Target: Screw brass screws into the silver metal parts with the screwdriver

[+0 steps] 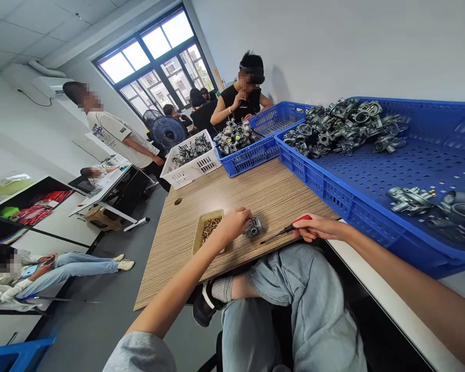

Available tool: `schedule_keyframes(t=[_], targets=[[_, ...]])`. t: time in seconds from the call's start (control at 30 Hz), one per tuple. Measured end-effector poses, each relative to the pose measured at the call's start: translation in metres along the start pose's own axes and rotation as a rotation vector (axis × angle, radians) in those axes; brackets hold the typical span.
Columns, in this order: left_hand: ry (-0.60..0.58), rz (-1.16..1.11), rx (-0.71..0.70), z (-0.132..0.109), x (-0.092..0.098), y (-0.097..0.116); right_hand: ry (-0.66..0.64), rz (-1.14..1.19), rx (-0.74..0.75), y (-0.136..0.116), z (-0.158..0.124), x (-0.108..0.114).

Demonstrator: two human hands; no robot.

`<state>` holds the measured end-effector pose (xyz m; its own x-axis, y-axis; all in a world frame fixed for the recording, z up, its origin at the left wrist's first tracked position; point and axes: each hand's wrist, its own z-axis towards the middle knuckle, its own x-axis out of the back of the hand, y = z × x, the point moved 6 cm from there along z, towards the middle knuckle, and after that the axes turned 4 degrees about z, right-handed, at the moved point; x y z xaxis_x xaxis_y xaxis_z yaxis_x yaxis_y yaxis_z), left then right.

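Note:
My left hand (235,225) is at the small metal carburetor (254,228) on the wooden table, its fingers pinched together at the top left of that part. What the fingertips hold, if anything, is hidden. In my right hand (316,228) is a screwdriver (281,233) with a red and black handle, its shaft pointing left, low over the table near the front edge. The screwdriver tip is a little below the carburetor, apart from it. A small tray (198,233) full of brass-coloured screws (210,227) stands left of the carburetor, partly behind my left forearm.
A large blue crate (321,186) with carburetors (344,129) stands right of the table (186,258). Behind are another blue crate (251,161) and a white basket (194,170), both holding metal parts. A co-worker (242,101) sits beyond; another person (112,132) stands left.

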<state>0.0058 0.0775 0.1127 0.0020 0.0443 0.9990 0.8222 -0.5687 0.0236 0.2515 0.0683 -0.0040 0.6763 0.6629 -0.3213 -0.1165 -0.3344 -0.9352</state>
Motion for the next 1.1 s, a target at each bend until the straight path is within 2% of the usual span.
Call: schedule_keyframes(t=[0.13,0.33,0.5,0.63,0.73,0.8,0.9,1.1], targets=[[0.004,0.066,0.019,-0.013,-0.003,0.015,-0.037,-0.018,-0.004,0.002,-0.001,0.001],[0.036,0.1,0.051,-0.028,-0.009,0.031,-0.026,-0.017,-0.001,0.002,-0.002,0.002],[0.071,-0.035,0.053,-0.034,-0.006,0.026,-0.014,-0.006,-0.003,0.004,-0.001,0.002],[0.202,-0.213,0.079,-0.043,-0.008,0.013,-0.013,0.005,-0.003,0.004,-0.001,0.003],[0.313,-0.304,0.178,-0.051,-0.022,0.005,-0.014,0.007,0.002,0.003,-0.001,0.003],[0.322,-0.385,0.241,-0.053,-0.037,0.004,-0.01,0.005,0.005,0.003,-0.001,0.002],[0.311,-0.522,0.259,-0.052,-0.056,0.009,0.002,0.0,0.004,0.002,-0.001,0.002],[0.401,-0.648,0.235,-0.052,-0.063,0.012,0.033,-0.011,-0.001,0.003,-0.003,0.003]])
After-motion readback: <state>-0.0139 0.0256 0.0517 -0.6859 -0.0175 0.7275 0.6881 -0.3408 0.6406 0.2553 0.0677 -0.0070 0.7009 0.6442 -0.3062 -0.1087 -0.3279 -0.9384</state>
